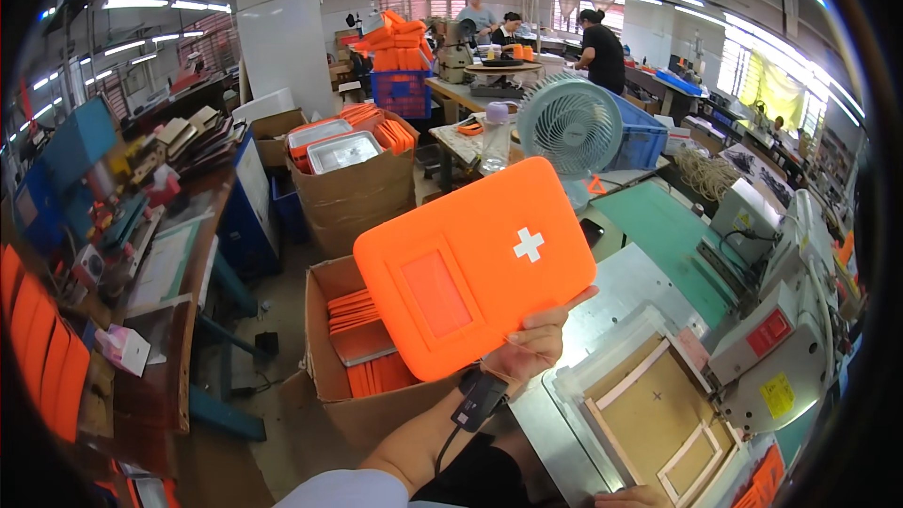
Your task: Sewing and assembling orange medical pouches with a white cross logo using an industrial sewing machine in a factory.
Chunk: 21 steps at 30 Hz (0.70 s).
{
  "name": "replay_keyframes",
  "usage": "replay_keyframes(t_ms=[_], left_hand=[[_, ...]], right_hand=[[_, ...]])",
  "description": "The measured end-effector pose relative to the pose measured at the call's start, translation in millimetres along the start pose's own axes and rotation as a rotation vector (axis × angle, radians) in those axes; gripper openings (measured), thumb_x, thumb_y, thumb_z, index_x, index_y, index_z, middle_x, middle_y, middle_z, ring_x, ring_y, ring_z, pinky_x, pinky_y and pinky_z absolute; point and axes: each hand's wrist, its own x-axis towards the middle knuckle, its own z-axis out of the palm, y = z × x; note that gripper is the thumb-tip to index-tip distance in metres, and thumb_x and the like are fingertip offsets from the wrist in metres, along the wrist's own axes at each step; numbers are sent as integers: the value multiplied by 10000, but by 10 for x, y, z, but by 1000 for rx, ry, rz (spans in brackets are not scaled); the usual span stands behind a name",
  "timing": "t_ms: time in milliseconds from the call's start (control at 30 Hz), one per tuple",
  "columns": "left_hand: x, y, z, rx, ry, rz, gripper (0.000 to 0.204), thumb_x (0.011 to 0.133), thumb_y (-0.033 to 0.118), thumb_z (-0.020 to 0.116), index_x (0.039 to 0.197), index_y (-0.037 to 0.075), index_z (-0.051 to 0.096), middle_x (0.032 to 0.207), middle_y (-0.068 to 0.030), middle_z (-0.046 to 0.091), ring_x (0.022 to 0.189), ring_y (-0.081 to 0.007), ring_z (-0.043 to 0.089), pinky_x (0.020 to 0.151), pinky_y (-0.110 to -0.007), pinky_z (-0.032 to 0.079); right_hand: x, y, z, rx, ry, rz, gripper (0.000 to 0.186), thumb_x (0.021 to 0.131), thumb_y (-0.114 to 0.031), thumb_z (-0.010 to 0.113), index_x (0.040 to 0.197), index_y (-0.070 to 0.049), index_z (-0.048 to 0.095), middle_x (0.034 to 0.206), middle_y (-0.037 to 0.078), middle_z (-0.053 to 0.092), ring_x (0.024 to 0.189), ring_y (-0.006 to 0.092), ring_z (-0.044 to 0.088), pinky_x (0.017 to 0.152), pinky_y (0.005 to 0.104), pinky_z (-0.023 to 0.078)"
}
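Observation:
In front of me, my left hand point(531, 343) grips an orange first-aid case shell point(470, 245) by its lower right edge, holding it up and tilted. The shell has rounded corners, a white cross and a recessed rectangular panel. At the bottom edge, part of my right hand point(632, 497) rests by the near edge of a flat fixture point(588, 404). Most of that hand is out of frame, so its grip is unclear. The fixture bears a tan board with pale strips forming a frame and a smaller rectangle. A dark device on a cable is strapped to my left wrist.
An open carton point(353, 395) of orange pieces stands behind the shell, and another carton point(353, 198) holds orange pieces and silver trays. A machine point(776, 320) is at right. A fan point(571, 127) and bottle point(496, 136) stand ahead. Several people work farther back.

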Motion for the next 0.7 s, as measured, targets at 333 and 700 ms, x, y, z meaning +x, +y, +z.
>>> replay_keyframes(t_ms=[333, 700], left_hand=[[-197, 356, 174, 137, 30, 295, 275, 932, 295, 574, 1027, 38, 550, 791, -64, 573, 615, -172, 561, 586, -295, 494], [-1713, 2409, 365, 2444, 1483, 1524, 720, 943, 97, 523, 1559, 93, 150, 1263, -264, 591, 1083, -411, 611, 848, -462, 495]], right_hand=[[-7, -69, -24, 27, 12, 76, 148, 830, -18, 683, 973, 5, 711, 1011, 152, 705, 948, 333, 655, 848, 386, 516], [49, -23, -12, 37, 30, 59, 131, 836, -31, 678, 959, -10, 717, 1010, 145, 710, 941, 337, 658, 840, 384, 519]])
